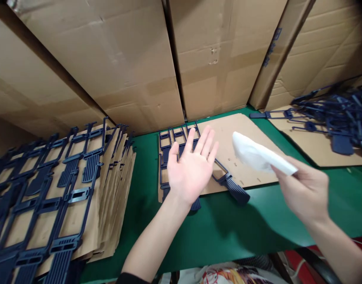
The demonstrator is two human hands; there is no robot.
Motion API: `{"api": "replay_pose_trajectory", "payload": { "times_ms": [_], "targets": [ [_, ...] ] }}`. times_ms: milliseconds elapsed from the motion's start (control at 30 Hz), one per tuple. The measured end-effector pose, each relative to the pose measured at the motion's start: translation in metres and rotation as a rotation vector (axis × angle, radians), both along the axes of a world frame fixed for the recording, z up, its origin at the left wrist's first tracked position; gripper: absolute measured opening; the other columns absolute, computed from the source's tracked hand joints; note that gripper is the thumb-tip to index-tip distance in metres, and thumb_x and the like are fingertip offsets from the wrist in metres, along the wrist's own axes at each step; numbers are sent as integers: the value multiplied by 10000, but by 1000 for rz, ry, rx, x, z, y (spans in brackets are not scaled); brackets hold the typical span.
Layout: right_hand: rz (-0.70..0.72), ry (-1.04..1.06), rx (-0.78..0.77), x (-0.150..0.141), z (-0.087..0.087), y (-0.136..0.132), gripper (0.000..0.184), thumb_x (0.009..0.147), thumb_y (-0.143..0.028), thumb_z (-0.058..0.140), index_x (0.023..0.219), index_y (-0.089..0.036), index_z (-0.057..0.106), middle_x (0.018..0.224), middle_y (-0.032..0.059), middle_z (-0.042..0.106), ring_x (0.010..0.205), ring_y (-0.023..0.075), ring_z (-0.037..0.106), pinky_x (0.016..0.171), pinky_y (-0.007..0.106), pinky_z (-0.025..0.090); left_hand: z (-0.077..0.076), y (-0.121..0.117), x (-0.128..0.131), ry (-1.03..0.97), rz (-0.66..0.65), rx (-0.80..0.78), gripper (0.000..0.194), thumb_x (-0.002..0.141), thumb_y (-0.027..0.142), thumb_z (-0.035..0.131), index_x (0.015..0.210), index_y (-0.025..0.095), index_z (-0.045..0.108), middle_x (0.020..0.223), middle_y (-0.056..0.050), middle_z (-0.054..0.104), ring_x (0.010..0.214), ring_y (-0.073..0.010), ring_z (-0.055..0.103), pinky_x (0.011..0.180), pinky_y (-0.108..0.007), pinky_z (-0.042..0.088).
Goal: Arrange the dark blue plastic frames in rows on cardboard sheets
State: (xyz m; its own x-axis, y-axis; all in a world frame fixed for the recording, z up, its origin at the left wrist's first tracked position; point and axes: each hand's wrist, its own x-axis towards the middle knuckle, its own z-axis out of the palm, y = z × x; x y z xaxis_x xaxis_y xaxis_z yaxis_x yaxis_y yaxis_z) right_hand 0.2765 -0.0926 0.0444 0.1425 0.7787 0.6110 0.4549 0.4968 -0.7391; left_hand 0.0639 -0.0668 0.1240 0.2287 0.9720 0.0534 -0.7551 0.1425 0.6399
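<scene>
My left hand (pixel 191 169) is raised with the palm turned up and the fingers spread; nothing lies in it. It hovers over a cardboard sheet (pixel 246 165) that bears several dark blue plastic frames, partly hidden behind the hand. One dark blue plastic part with a ribbed end (pixel 236 189) sticks out past the sheet's near edge. On the right, my right hand (pixel 305 189) pinches a folded white tissue or cloth (pixel 254 154) by one end, held up above the sheet and table.
To the left stands a tall stack of cardboard sheets (pixel 110 213) layered with dark blue frames (pixel 77 193). A tangled heap of similar parts (pixel 340 118) lies on cardboard at the far right. Large cartons (pixel 133 59) wall off the back of the green table (pixel 181 244).
</scene>
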Motion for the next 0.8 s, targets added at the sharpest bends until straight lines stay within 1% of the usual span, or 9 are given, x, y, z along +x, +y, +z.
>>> {"api": "replay_pose_trajectory", "payload": {
  "times_ms": [133,233,367,433,533,600,667,733,800],
  "targets": [
    [268,-129,128,-48,17,-14,494,818,-6,389,1205,-229,601,1323,38,514,1189,224,511,1014,403,430,-22,-2,18,113,-55,79,522,916,436,180,1408,290,279,1459,32,356,1355,-204,295,1078,-395,285],
    [358,-181,165,-73,12,-25,527,798,24,360,1225,-188,584,1333,69,501,1237,229,463,1036,417,408,-32,-3,25,208,-109,165,513,928,436,163,1386,270,324,1495,30,287,1372,-222,251,1098,-403,248],
    [469,-188,136,-79,1,-30,524,769,37,363,1176,-176,615,1242,72,577,1175,220,524,958,389,481,-32,12,8,440,66,452,470,927,338,149,1335,237,358,1468,-13,340,1376,-198,244,1107,-421,227],
    [370,-140,88,-70,-1,-26,539,747,49,365,1138,-202,638,1203,52,604,1118,207,566,932,379,498,-30,22,-10,747,153,639,412,866,207,274,1241,231,443,1438,-21,388,1361,-196,280,1108,-426,227],
    [4,-48,127,-54,0,-16,560,727,68,377,1100,-237,661,1199,37,605,1105,216,574,958,413,475,-31,34,-37,1365,97,840,399,792,97,351,1127,214,534,1422,-39,411,1378,-202,234,1133,-440,150],
    [-38,-130,208,-50,-2,-11,569,735,74,384,1122,-245,652,1242,42,577,1121,217,564,959,407,478,-36,40,-51,1720,-21,821,385,822,124,376,1172,193,523,1476,-73,321,1402,-219,148,1136,-452,117],
    [163,-324,237,-54,-7,-7,568,752,73,379,1169,-227,622,1276,58,553,1148,206,546,945,377,497,-45,44,-59,1956,-144,708,403,843,196,437,1243,162,475,1512,-123,218,1408,-253,92,1124,-466,146],
    [375,-507,192,-65,-18,-5,557,769,73,347,1205,-172,593,1287,89,542,1189,199,513,949,360,502,-53,47,-62,2069,-231,615,467,837,248,493,1288,144,434,1514,-156,191,1406,-275,90,1108,-460,201],
    [450,-642,105,-77,-32,-4,574,763,88,293,1221,-115,573,1298,113,528,1228,198,475,975,366,485,-57,49,-62,2098,-268,582,507,830,254,514,1316,154,407,1515,-149,193,1402,-276,116,1094,-439,245]
  ]
}}
